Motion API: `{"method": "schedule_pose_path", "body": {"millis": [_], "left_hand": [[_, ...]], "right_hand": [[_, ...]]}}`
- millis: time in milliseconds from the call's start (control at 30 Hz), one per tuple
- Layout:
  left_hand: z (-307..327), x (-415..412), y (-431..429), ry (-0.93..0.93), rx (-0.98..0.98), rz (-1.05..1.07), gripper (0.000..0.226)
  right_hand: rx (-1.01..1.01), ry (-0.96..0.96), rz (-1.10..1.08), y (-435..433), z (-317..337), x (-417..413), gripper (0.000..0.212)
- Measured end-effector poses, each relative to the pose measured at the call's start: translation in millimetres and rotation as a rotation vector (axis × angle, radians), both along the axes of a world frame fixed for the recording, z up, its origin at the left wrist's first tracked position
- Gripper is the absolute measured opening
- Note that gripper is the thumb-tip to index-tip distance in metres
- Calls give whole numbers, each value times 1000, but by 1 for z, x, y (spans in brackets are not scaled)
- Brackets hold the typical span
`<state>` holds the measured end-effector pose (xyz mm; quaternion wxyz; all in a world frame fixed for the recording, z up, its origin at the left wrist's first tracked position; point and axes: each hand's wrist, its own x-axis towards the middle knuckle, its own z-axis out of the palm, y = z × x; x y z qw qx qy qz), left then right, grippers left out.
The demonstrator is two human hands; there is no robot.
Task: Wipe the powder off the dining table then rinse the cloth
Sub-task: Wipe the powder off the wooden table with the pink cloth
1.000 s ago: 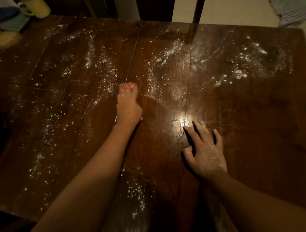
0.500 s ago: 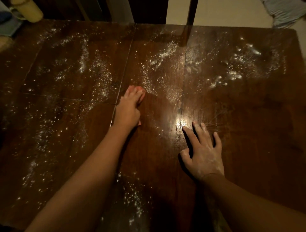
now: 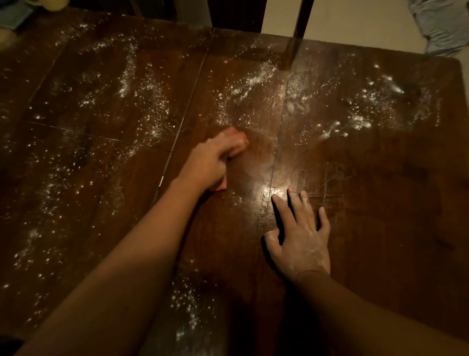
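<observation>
The dark wooden dining table (image 3: 380, 208) is strewn with white powder (image 3: 127, 81), thick at the far left, at the far right (image 3: 360, 122) and near the front edge (image 3: 187, 312). My left hand (image 3: 213, 160) lies at the table's middle, fingers curled over a small pink cloth (image 3: 240, 141). Only slivers of the cloth show at my fingertips and beside my thumb. My right hand (image 3: 302, 238) rests flat on the wood to the right, fingers spread and dusted with powder. The wood between my two hands looks wiped.
A yellow mug (image 3: 53, 3) and a blue item (image 3: 12, 15) sit at the far left corner. A dark chair post (image 3: 302, 17) stands behind the far edge. Pale fabric (image 3: 441, 25) lies on the floor beyond the right corner.
My left hand has slid to the right with the cloth and its fingers have turned rightward. My right hand has stayed flat in place.
</observation>
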<state>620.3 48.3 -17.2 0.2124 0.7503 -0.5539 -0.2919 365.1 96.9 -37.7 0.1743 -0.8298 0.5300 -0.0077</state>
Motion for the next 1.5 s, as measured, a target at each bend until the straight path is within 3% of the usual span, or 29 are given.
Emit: {"method": "schedule_pose_path", "body": {"millis": [100,233,300,400,500,533,600,700,767,833,933,1000,1067,1167,1233,1267,1333,1400,1500], "left_hand": [[2,-31,-17,-203,31,69,74],[9,-67,-11,-73,95,-329,80],[11,-51,4,67,59,-409,78],[-3,-9,50,168,-67,-70,74],[-8,0,112,-58,-177,524,62],[-5,-13,127,-120,-147,626,58],[-2,-50,144,-100,-67,493,60],[-5,-90,184,-25,-38,2,73],[-7,-83,219,-38,-20,-115,76],[-3,-67,246,-11,-33,137,76],[2,-64,268,-63,-55,832,67],[-3,-91,270,-256,-22,944,63],[-12,-134,269,-300,31,851,69],[-20,-196,274,-248,186,448,95],[-21,-204,284,-239,227,221,108],[-20,-193,286,-210,230,215,107],[-13,-163,282,-161,199,399,98],[-5,-128,269,-123,87,721,79],[-10,-91,237,-158,16,1138,73]], "right_hand": [[-18,29,6,1,-1,0,68],[-13,49,23,0,-4,-2,71],[-22,54,30,-2,-5,-2,71],[-38,67,41,1,-5,-2,70],[-59,97,87,3,-6,-2,69],[-67,119,98,3,-6,-2,69],[-75,156,82,-1,-7,-1,71],[-87,167,117,0,-6,0,76],[-96,183,147,1,-5,0,79],[-99,183,175,4,-4,-1,81],[-94,162,182,3,-4,-1,81],[-101,154,184,4,-4,-2,82],[-100,150,186,5,-4,-2,83],[-103,157,188,3,-5,-2,82],[-101,168,193,2,-6,-3,82],[-95,164,193,3,-6,-3,82],[-93,151,192,4,-6,-3,81],[-89,133,187,4,-7,-3,81],[-81,103,163,4,-7,-3,77]]}}
